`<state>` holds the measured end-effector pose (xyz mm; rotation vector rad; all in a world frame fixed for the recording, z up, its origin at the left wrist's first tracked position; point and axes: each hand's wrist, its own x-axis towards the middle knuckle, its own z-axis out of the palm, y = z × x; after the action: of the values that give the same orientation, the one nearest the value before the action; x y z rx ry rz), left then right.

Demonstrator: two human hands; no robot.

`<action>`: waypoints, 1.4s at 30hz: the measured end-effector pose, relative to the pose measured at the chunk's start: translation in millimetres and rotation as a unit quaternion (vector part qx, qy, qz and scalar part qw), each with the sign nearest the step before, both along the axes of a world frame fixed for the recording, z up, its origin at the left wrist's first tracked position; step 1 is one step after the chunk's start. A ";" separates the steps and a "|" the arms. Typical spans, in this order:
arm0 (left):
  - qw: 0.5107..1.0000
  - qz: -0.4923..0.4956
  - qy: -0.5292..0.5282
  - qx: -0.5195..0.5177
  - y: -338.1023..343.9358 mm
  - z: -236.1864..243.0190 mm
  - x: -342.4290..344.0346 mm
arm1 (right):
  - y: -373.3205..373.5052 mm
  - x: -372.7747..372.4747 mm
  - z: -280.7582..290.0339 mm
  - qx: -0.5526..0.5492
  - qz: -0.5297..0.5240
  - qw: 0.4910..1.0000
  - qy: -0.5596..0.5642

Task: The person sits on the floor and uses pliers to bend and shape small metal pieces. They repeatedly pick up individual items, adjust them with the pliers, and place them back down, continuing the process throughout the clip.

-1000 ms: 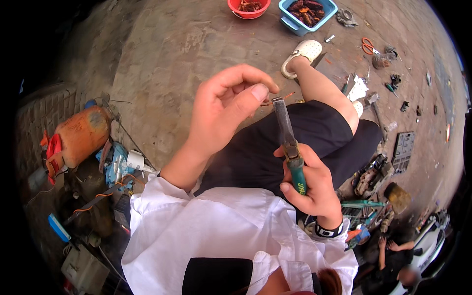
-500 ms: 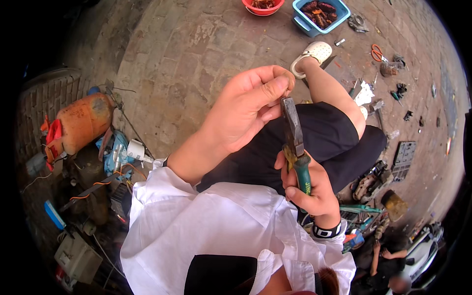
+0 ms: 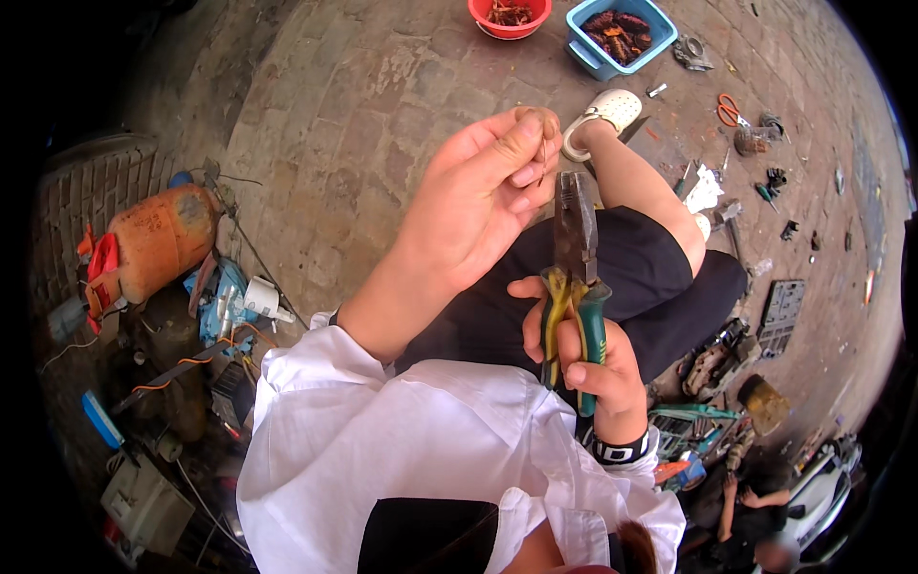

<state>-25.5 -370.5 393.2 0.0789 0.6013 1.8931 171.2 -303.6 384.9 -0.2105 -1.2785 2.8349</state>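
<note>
Head view is showing a brick floor [image 3: 325, 163] spreading beneath everything. Dark shorts [image 3: 660, 258] are covering the lap. An orange cylinder [image 3: 167, 244] is sitting at the far left, while a blue tub [image 3: 585, 55] is holding dark, reddish scrap at the top. Just left of it, a smaller red bowl [image 3: 521, 31] is carrying similar bits.

The left grip [image 3: 483, 191] is hanging before the lap, thumb and fingertips closing on a thin strand [image 3: 545, 158], other fingers curling loosely. The right grip [image 3: 602, 368] is wrapping partway around the pliers [image 3: 576, 239], fingers passing between the two spread handles.

The pliers are hovering over the shorts, just below and right of the left fingertips. Their long axis is running nearly straight up the view, the nose pointing away from the body and the handles trailing back toward it. How far the nose is opening, I cannot tell. The strand is running lengthwise too, near the nose; whether they are touching is unclear.
</note>
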 end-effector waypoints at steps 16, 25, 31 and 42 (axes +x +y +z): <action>0.999 0.011 0.006 -0.045 1.7 -3.3 5.7 | -1.1 -7.3 -3.4 0.178 -0.006 0.983 0.041; 0.969 0.093 0.193 -0.124 -5.3 9.5 15.0 | -4.1 -5.8 -0.5 0.198 -0.012 0.980 0.015; 0.999 0.027 -0.017 -0.016 -0.8 5.0 14.1 | -3.2 -3.5 -4.2 0.361 -0.022 0.932 0.009; 0.992 0.064 0.101 -0.032 -1.4 9.2 11.8 | -6.1 -8.9 1.5 0.371 -0.033 0.928 -0.002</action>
<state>-13.7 -371.8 402.4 0.1967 0.8207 2.0032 162.3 -309.7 386.4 -0.2214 -2.1601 2.0843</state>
